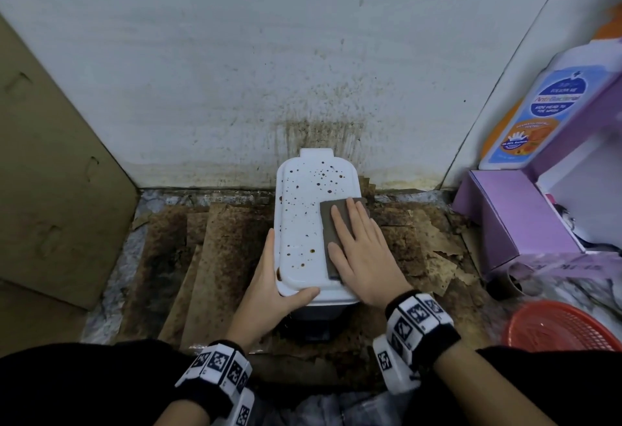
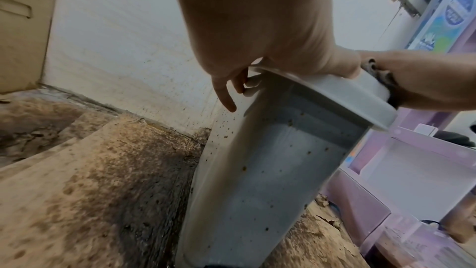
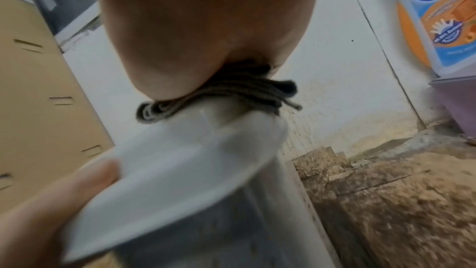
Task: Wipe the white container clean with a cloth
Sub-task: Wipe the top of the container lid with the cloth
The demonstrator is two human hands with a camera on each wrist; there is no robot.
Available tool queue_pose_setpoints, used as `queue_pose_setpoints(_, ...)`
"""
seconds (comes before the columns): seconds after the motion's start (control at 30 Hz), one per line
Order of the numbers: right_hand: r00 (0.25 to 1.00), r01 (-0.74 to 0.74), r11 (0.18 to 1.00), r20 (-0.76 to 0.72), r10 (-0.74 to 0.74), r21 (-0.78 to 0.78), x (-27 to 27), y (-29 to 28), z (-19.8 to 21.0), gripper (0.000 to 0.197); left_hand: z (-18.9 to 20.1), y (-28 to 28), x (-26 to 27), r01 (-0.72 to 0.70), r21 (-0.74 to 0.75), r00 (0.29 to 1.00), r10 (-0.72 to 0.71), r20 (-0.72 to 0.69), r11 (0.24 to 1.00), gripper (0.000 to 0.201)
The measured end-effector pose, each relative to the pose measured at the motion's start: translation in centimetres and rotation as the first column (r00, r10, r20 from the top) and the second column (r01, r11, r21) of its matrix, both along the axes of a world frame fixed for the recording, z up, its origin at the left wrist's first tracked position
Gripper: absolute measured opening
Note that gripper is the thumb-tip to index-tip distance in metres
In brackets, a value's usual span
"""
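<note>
A white container [image 1: 303, 223] stands upright against the wall, its lid dotted with brown spots. My left hand [image 1: 269, 274] grips the lid's near left corner, with the thumb on top and the fingers down the left side. A folded grey-brown cloth [image 1: 328, 223] lies along the right side of the lid. My right hand [image 1: 360, 250] presses flat on it with straight fingers. In the left wrist view the container's spotted side [image 2: 270, 180] drops below the left hand [image 2: 257, 27]. The right wrist view, blurred, shows the cloth [image 3: 231, 93] squeezed between palm and lid [image 3: 180, 160].
Stained brown paper [image 1: 218, 257] covers the surface around the container, and the wall [image 1: 319, 136] behind is splattered. Cardboard [image 1: 50, 173] leans at the left. At the right stand a purple box [image 1: 505, 217], an antibacterial wash bottle [image 1: 525, 116] and a red basket [image 1: 565, 328].
</note>
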State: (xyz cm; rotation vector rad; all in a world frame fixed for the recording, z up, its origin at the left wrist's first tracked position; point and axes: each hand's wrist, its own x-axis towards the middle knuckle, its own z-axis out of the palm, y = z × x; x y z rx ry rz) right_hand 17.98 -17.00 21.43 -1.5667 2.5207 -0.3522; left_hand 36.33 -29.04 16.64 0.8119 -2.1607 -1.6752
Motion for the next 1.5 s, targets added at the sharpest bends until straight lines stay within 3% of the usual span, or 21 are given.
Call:
queue_pose_setpoints(0.23,1.0,-0.012,0.998,-0.001,0.012,0.057,-2.8,-2.9,0.4,0.07,0.0,-0.2,0.2,0.016,-0.007,1.0,-0.016,0.022,1.0,0.126)
queue_pose_setpoints(0.5,0.998,0.037,0.999,0.046,-0.035,-0.033,0.7,0.4,-0.5,0.066,-0.2,0.0,0.2,0.008,-0.003,0.999,-0.008,0.042,1.0,0.128)
queue_pose_setpoints(0.8,0.997,0.069,0.992,-0.029,-0.073,-0.108,3.6,2.6,-1.4,0.064,-0.3,0.2,0.0,0.011,0.051,1.0,-0.011,-0.002,0.999,0.127)
queue_pose_setpoints(0.93,0.998,0.024,1.0,-0.057,-0.025,-0.011,2.0,1.4,-0.5,0.065,-0.2,0.1,-0.1,0.001,0.048,1.0,-0.001,0.003,0.999,0.126)
queue_pose_setpoints(1.1,0.999,-0.043,0.998,0.036,0.041,0.054,-2.2,-2.0,0.5,0.075,0.0,0.1,0.1,0.003,0.061,1.0,-0.003,-0.001,0.998,0.126)
queue_pose_setpoints(1.17,0.998,-0.058,0.994,0.019,0.056,0.093,-3.6,-3.5,0.7,0.079,0.1,0.0,0.2,0.005,0.062,1.0,-0.005,-0.001,0.998,0.125)
queue_pose_setpoints(1.3,0.998,-0.062,0.989,-0.004,0.063,0.132,-5.8,-6.1,1.1,0.067,0.2,0.0,0.2,0.01,0.057,1.0,-0.011,0.003,0.998,0.124)
queue_pose_setpoints(1.5,0.989,-0.082,0.989,-0.113,0.096,0.124,-6.8,-7.1,0.5,0.073,0.2,0.1,0.2,0.01,0.052,1.0,-0.01,0.01,0.999,0.125)
